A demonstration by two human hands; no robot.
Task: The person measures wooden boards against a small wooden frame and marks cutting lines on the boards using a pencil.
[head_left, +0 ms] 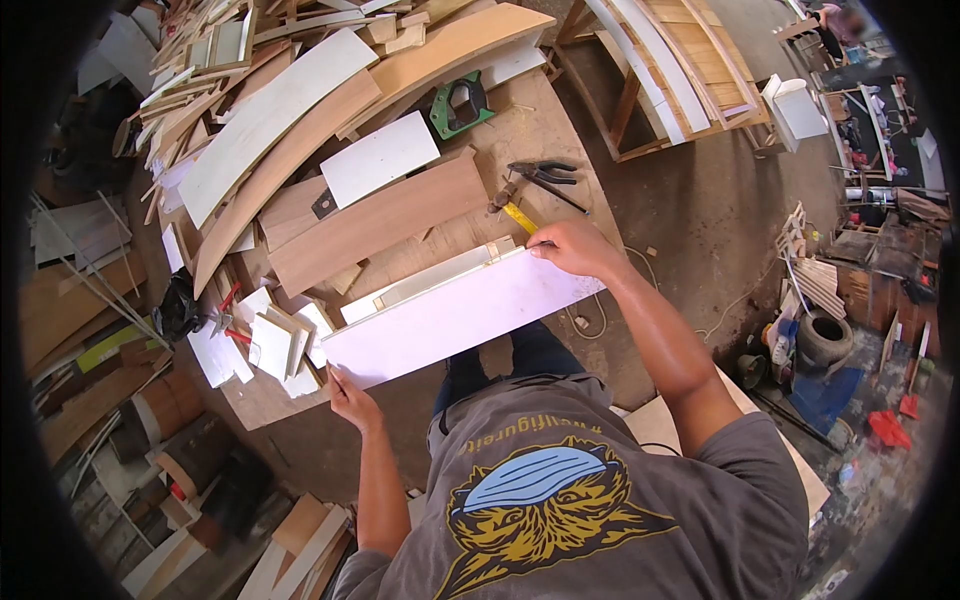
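Note:
A long white board [450, 318] is tilted up at the near edge of the worktable, between my two hands. My left hand [355, 402] pinches its lower left corner. My right hand [580, 250] is closed on its upper edge near the right end; whether a small thing is also between those fingers I cannot tell. Just behind the board lies a narrow pale wooden frame piece [425, 283], partly hidden by it. A hammer with a yellow handle [519, 217] lies just beyond my right hand, and black-handled pincers [545, 177] lie farther back.
On the worktable [560, 125] are a green-handled saw [461, 105], a white panel [380, 158], a brown plank [380, 220] and red-handled pliers [232, 318]. Wood offcuts [280, 345] lie at left, long boards [280, 120] behind. A wooden frame [660, 70] stands beyond the table.

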